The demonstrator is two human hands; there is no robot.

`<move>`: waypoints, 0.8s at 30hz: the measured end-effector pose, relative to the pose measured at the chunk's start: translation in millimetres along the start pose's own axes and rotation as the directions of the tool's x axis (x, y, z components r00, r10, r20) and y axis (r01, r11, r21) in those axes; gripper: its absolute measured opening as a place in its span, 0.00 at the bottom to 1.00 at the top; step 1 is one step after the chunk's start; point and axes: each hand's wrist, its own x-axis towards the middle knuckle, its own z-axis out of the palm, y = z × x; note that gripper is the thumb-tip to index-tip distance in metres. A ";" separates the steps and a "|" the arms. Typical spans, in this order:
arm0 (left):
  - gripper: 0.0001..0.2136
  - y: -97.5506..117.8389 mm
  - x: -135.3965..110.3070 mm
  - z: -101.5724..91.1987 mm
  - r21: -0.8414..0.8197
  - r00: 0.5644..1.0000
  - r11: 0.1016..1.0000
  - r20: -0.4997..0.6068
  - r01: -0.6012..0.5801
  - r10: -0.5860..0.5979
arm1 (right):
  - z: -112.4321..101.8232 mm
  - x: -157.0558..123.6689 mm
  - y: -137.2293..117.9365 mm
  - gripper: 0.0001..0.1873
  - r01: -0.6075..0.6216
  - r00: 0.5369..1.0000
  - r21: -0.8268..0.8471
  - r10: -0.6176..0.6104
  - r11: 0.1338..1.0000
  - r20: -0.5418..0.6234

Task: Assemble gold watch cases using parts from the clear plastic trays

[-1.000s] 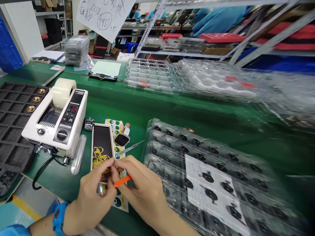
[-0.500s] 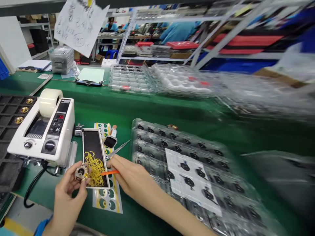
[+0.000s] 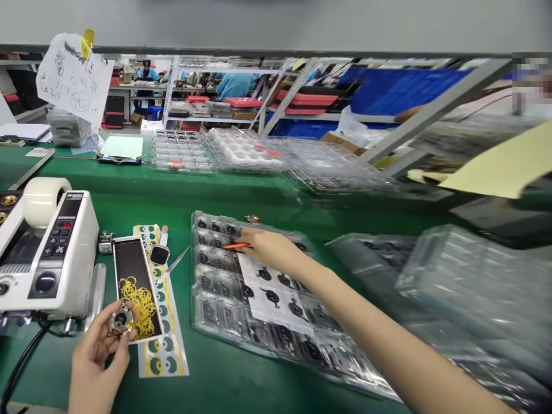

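At seven o'clock in the view, the left hand (image 3: pixel 97 351) pinches a small round metal part (image 3: pixel 121 322) between thumb and fingertips, over the near end of a narrow black tray (image 3: pixel 128 267) that carries a heap of yellow rings (image 3: pixel 140 302). A white tape dispenser (image 3: pixel 47 259) stands at ten o'clock from it on the green worktop (image 3: pixel 142 201). Near the middle of the view, the right hand (image 3: pixel 269 247) grips a thin orange stick (image 3: pixel 237 245) whose tip points to nine o'clock, above the far rows of a clear blister tray (image 3: pixel 215 299) filled with small black parts.
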 end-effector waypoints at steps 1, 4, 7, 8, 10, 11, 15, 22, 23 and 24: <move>0.20 0.0 -0.6 0.7 -0.001 1.000 1.000 0.010 -0.002 0.002 | 1.1 0.0 -1.1 0.09 0.013 1.000 -0.002 -0.013 1.000 -0.011; 0.22 3.0 -1.8 1.7 -0.018 0.999 1.000 0.039 0.004 -0.003 | -2.9 -0.8 -4.0 0.11 0.050 0.994 0.025 -0.047 0.998 -0.100; 0.22 9.9 0.5 3.4 -0.086 0.994 0.995 0.103 0.040 -0.031 | -14.6 -8.0 -24.3 0.14 0.089 0.957 0.106 -0.056 0.990 -0.284; 0.21 12.4 2.3 4.8 -0.115 0.988 0.991 0.142 0.069 -0.052 | -19.1 -13.0 -38.6 0.14 0.118 0.935 0.144 -0.062 0.982 -0.348; 0.18 16.7 7.1 9.3 -0.161 0.962 0.976 0.251 0.146 -0.103 | -27.2 -26.8 -78.2 0.16 0.224 0.887 0.227 -0.102 0.948 -0.451; 0.17 18.4 9.7 12.2 -0.175 0.945 0.967 0.302 0.183 -0.124 | -30.4 -34.9 -101.5 0.17 0.297 0.866 0.262 -0.143 0.918 -0.480; 0.18 22.2 15.5 24.1 -0.242 0.915 0.941 0.381 0.236 -0.131 | -35.0 -61.6 -186.5 0.12 0.647 0.681 0.436 -0.217 0.626 -0.699; 0.19 23.7 11.0 19.5 -0.146 0.977 0.989 0.212 0.018 0.013 | -35.0 -62.1 -213.7 0.14 0.763 0.567 0.406 -0.219 0.504 -0.794; 0.18 24.0 10.9 17.0 -0.102 0.977 0.994 0.205 -0.031 0.051 | -37.9 -61.0 -210.1 0.13 0.741 0.625 0.487 -0.209 0.462 -0.752; 0.17 24.4 11.0 14.6 -0.052 0.974 0.995 0.208 -0.081 0.090 | -41.4 -60.2 -206.4 0.12 0.701 0.691 0.575 -0.207 0.422 -0.692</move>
